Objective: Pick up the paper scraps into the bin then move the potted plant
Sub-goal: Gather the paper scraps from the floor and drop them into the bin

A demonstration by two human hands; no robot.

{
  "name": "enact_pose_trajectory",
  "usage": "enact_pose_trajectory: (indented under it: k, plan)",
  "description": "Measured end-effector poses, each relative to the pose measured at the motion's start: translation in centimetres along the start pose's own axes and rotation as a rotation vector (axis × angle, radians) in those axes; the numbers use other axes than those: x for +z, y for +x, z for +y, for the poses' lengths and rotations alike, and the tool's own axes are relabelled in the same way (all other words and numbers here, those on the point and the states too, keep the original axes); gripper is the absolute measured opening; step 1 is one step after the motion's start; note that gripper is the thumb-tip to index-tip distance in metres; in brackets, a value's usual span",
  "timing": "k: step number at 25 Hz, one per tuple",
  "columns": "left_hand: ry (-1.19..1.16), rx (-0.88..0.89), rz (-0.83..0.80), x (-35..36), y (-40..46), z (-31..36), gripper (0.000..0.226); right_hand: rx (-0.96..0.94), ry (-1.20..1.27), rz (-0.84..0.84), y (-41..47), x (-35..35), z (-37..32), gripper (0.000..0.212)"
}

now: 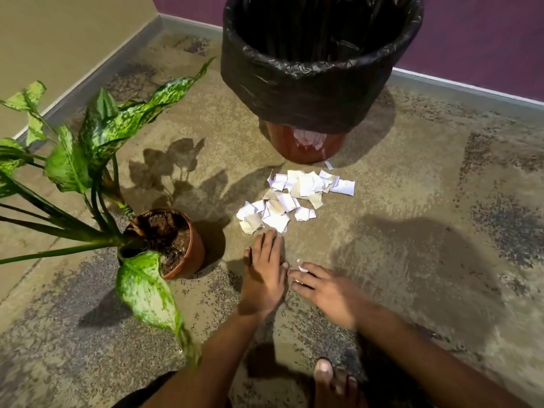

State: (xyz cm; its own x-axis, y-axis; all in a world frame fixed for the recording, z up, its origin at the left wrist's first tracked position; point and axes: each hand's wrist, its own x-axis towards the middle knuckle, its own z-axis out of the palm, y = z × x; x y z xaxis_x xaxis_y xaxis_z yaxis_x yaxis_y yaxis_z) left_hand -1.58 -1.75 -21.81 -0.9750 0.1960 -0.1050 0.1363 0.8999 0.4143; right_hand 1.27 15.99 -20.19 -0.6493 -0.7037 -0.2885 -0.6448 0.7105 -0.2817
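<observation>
A pile of torn white paper scraps [290, 198] lies on the floor in front of the bin [318, 69], a brown tub lined with a black bag. My left hand [265, 275] is flat, palm down, with straight fingers reaching the near edge of the pile. My right hand [321, 287] sits beside it on the floor and pinches a small white scrap [302, 267] at its fingertips. The potted plant [167, 242], green speckled leaves in a brown pot of soil, stands to the left of my hands.
A beige wall with a grey skirting runs along the left and a purple wall [485, 33] behind the bin. One loose scrap [328, 165] lies at the bin's foot. My bare foot [332, 381] shows at the bottom edge. Mottled floor extends to the right.
</observation>
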Motion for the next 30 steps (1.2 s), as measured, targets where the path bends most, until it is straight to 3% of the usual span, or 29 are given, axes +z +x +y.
enact_pose_trajectory:
  k: [3,6,8,10,11,15,18,22,26,28,30]
  plan:
    - [0.147,0.042,-0.038,-0.1,-1.2,-1.4,0.063,0.050,-0.022,-0.023,-0.2,0.3,-0.7,0.045]
    - [0.106,-0.007,-0.051,-0.8,-0.4,-1.6,0.067,0.023,-0.025,-0.031,-0.6,0.0,-1.0,0.033]
    - [0.044,-0.075,-0.042,-1.3,1.0,-1.4,0.073,0.044,0.000,0.027,-0.4,-1.2,-1.2,0.028]
    - [-0.005,-0.142,0.002,-2.0,2.4,-1.1,0.079,0.203,0.115,0.131,0.1,-4.0,-0.7,0.020]
    - [-0.020,-0.162,0.026,-2.4,3.0,-0.9,0.082,0.250,0.108,0.250,0.5,-6.0,-0.2,0.017]
    - [-0.066,-0.191,0.092,-4.0,4.9,-0.2,0.099,0.296,0.049,0.984,0.9,-17.9,2.4,0.014]
    - [-0.113,-0.260,0.048,-4.8,5.6,0.2,0.113,0.226,-0.158,1.280,2.3,-27.3,4.3,0.020]
    - [-0.101,-0.330,-0.060,-5.2,6.2,0.0,0.123,0.334,-0.226,1.067,4.1,-30.6,6.4,0.039]
    - [-0.010,-0.336,-0.128,-5.2,6.9,-0.7,0.125,0.115,-0.105,1.251,4.1,-25.0,3.5,0.029]
    - [-0.005,-0.320,-0.119,-5.1,7.2,-1.2,0.124,0.053,-0.012,1.105,4.7,-19.4,2.1,0.026]
    - [0.018,-0.309,-0.117,-5.2,7.5,-1.7,0.122,0.119,0.117,0.822,5.7,-14.3,1.7,0.035]
